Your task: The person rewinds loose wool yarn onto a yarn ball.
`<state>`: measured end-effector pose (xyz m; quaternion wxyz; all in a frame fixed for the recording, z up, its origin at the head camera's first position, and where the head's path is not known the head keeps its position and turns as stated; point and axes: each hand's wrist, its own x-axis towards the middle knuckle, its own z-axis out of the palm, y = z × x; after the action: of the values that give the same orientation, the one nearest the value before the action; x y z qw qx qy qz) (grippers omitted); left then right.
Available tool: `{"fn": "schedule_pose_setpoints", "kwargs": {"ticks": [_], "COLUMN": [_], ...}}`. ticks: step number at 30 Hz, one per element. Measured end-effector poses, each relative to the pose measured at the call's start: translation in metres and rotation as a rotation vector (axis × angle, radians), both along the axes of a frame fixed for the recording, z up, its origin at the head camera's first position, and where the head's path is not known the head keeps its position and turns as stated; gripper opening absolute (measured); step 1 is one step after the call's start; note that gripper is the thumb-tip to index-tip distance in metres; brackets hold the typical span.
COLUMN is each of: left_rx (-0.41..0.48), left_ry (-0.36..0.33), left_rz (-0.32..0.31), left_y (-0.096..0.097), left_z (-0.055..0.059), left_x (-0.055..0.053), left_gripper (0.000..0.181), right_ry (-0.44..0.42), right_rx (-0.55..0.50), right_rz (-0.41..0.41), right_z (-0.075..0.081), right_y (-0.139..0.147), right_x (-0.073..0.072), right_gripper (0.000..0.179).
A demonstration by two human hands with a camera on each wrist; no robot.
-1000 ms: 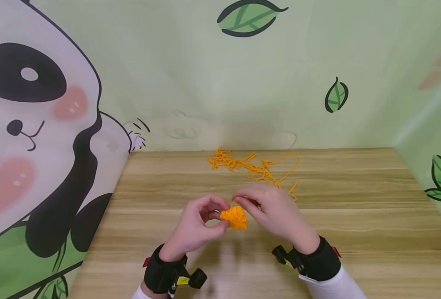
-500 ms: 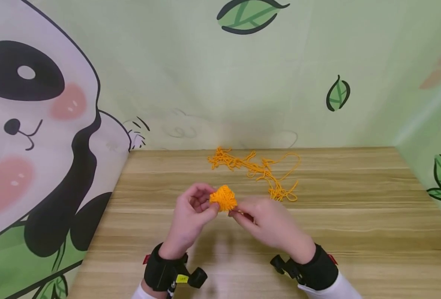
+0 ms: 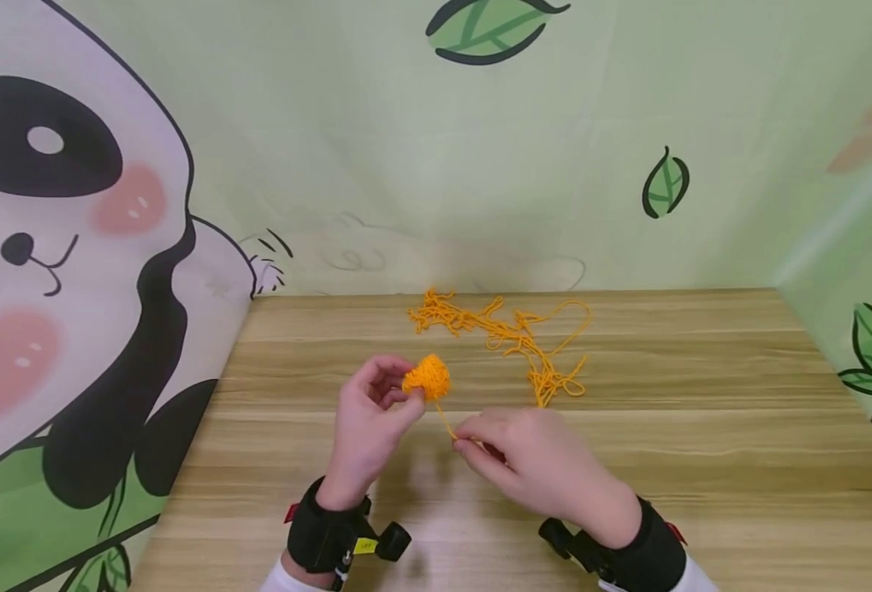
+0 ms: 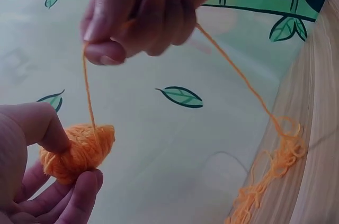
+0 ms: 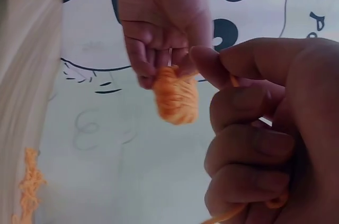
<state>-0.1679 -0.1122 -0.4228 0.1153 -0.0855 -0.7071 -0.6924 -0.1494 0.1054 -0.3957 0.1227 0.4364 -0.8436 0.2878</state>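
My left hand [image 3: 372, 419] pinches a small ball of orange yarn [image 3: 428, 377] between thumb and fingers, above the wooden table. One strand [image 4: 88, 91] runs taut from the ball to my right hand [image 3: 528, 452], whose thumb and forefinger pinch it. In the right wrist view the other right fingers [image 5: 246, 150] curl round the same yarn, which trails out below them. From there the strand leads to a loose, tangled heap of orange yarn [image 3: 509, 333] on the table, as the left wrist view shows.
The wooden table [image 3: 702, 460] ends at a pale green backdrop [image 3: 347, 148] printed with leaves and a panda. Both wrists wear black straps [image 3: 325, 530] with small cameras attached.
The ball in my left hand has moved up and leftward and has turned. My right hand has drawn down and away from it, so a length of strand now shows between them.
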Motion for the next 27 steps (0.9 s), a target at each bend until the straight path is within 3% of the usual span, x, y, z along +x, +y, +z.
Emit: {"fn": "schedule_pose_setpoints", "kwargs": {"ticks": [6, 14, 19, 27], "left_rx": [-0.135, -0.206, -0.214, -0.187], "left_ry": [0.013, 0.005, 0.006, 0.015], "left_rz": [-0.032, -0.155, -0.192, -0.297], "left_y": [0.006, 0.005, 0.004, -0.004], "left_z": [0.025, 0.028, 0.028, 0.000], "left_x": [0.014, 0.019, 0.019, 0.010], "left_gripper": [0.027, 0.025, 0.024, 0.031], "right_ry": [0.069, 0.087, 0.105, 0.065], "right_rx": [-0.106, -0.165, -0.183, -0.179], "right_rz": [-0.024, -0.138, -0.163, -0.190], "right_z": [0.011, 0.014, 0.014, 0.011], "right_y": [0.000, -0.001, -0.003, -0.002], "right_x": [-0.003, -0.010, -0.013, -0.022], "right_gripper": [0.009, 0.011, 0.010, 0.011]}}
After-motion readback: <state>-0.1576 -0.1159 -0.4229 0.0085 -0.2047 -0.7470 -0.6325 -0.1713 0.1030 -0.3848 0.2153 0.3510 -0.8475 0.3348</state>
